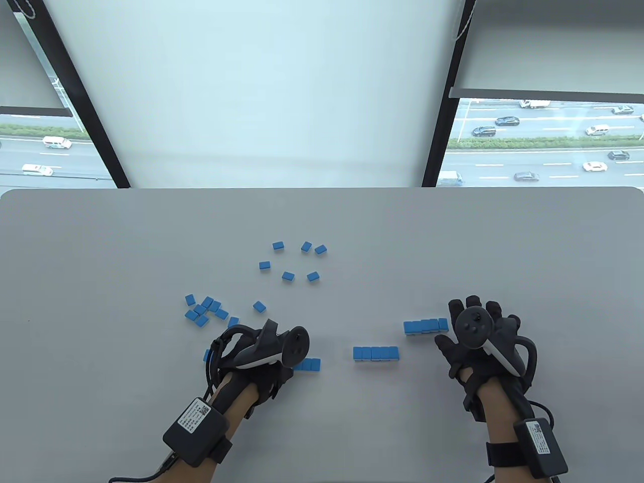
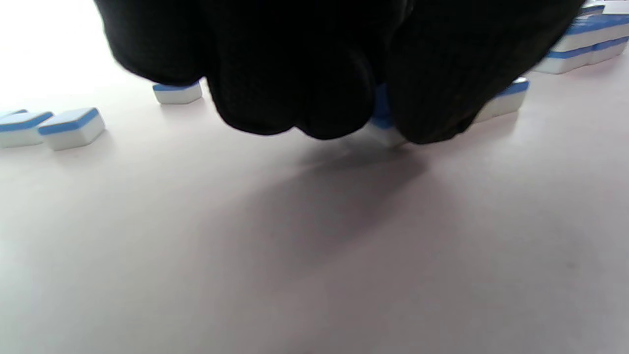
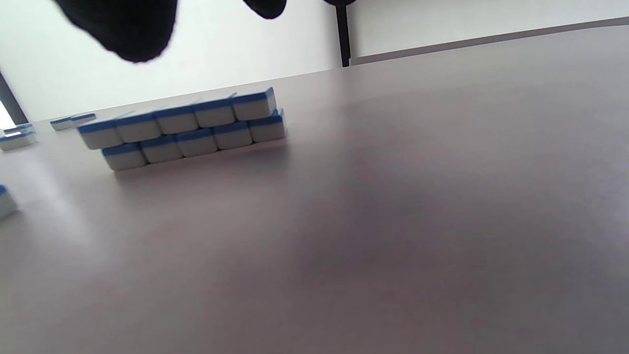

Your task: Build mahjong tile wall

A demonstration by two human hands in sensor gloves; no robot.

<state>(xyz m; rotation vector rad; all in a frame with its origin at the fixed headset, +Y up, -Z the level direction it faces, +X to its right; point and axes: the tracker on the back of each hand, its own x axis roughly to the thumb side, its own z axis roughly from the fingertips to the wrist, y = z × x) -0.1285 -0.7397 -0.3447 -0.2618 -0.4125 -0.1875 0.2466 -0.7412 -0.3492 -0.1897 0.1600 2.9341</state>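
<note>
Left hand (image 1: 274,352) pinches a tile (image 2: 382,114) at the near row (image 1: 308,364), probably to extend it. Right hand (image 1: 478,334), fingers spread and empty, hovers just right of the stacked wall (image 1: 425,326), likely steadying it.

A wide grey table (image 1: 100,261) with rounded far corners carries everything here. Scattered blue-backed mahjong tiles lie flat on it: a loose ring of six tiles (image 1: 294,260) toward the middle, a tighter cluster of tiles (image 1: 204,310) further left, and a single tile (image 1: 259,306) between them. Nearer the front edge sit the built pieces: a short row of five tiles (image 1: 376,353) side by side, and to its right a two-layer stack (image 3: 186,128), five tiles over five, the upper course shifted slightly sideways. Another short row (image 1: 308,364) lies left of the centre row.
</note>
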